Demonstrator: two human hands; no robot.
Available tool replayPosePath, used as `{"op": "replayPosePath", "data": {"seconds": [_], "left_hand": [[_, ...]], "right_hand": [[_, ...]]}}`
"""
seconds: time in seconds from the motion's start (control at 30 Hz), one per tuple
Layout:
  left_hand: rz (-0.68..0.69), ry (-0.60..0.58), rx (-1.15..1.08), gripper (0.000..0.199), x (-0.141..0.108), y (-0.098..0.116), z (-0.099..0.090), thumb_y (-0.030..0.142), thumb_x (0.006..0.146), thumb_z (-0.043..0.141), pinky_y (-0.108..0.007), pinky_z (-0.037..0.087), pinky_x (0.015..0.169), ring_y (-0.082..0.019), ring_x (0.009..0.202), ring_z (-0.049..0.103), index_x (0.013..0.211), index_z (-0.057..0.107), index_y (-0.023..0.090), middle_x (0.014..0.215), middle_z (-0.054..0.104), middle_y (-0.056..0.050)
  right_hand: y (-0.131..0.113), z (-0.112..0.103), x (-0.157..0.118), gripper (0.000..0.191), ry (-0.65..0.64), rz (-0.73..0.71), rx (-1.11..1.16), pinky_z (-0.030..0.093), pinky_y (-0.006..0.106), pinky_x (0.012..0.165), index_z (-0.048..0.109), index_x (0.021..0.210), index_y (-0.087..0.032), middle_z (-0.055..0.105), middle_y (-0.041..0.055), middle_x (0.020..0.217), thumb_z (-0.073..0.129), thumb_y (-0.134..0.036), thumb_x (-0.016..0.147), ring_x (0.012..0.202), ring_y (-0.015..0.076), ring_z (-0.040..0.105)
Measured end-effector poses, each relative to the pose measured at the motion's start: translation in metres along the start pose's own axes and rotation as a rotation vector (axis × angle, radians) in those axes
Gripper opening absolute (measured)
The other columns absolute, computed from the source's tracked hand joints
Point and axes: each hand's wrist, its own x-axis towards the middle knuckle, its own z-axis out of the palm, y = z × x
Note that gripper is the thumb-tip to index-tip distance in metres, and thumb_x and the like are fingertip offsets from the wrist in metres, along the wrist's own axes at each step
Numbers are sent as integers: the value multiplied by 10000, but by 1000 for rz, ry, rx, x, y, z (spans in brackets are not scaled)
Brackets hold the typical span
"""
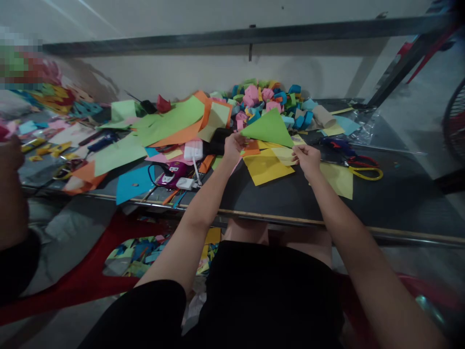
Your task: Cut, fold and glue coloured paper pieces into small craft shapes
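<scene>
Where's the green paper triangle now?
Head view, just right of centre: the green paper triangle is held at two corners by the left hand and right hand, in front of the paper pile.

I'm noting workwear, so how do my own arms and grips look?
The left grip and right grip are ungloved, with no watch visible at either wrist. A black sleeve covers the upper left arm; the right arm is bare in view.
</scene>
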Motion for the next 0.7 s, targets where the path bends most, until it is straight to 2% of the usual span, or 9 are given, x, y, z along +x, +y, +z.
{"op": "replayPosePath", "data": {"seconds": [0.13, 0.23, 0.33, 0.47, 0.57, 0.7], "left_hand": [[-7, -15, 11, 326, -2, 1, 1, 323, 932, 536, -253, 450, 507, -108, 450, 586, 646, 581, 173, 556, 645, -11], [13, -53, 45, 325, -6, 1, 1, 251, 882, 593, -236, 433, 473, -92, 404, 528, 570, 535, 183, 513, 614, 7], [-8, -168, 106, 345, -11, 0, 1, 217, 858, 659, -233, 456, 495, -113, 439, 589, 541, 526, 180, 502, 600, 7], [-83, -329, 171, 302, -14, -4, 0, 343, 760, 847, -236, 515, 540, -160, 579, 701, 668, 625, 159, 650, 710, -53], [-30, -284, 155, 342, -12, -5, 0, 384, 691, 910, -208, 532, 541, -160, 650, 730, 784, 668, 161, 735, 745, -47], [45, -230, 245, 331, -8, -7, 0, 381, 708, 907, -195, 551, 542, -127, 648, 719, 812, 685, 158, 751, 718, -8]], "right_hand": [[-2, 1, -1, 325, 43, -24, 18, 438, 202, 432, 657, 807, -189, 669, 5, 673, 771, -489, 755, 500, 100, 614], [-6, 0, -1, 284, 95, -54, 51, 428, 203, 443, 629, 791, -202, 654, -2, 671, 738, -465, 783, 502, 96, 603], [-8, -3, 0, 281, 105, -74, 40, 411, 200, 444, 603, 777, -215, 655, 4, 701, 701, -477, 812, 550, 104, 626], [-9, -6, 4, 286, 110, -90, 8, 417, 205, 454, 596, 768, -216, 660, 10, 722, 716, -473, 812, 576, 114, 635], [-8, -7, 5, 256, 123, -118, 1, 480, 214, 509, 609, 754, -209, 657, 2, 710, 732, -425, 815, 551, 100, 614], [-6, -7, 7, 283, 128, -144, 10, 508, 210, 510, 644, 769, -209, 664, -10, 690, 762, -464, 805, 528, 90, 601]]}}
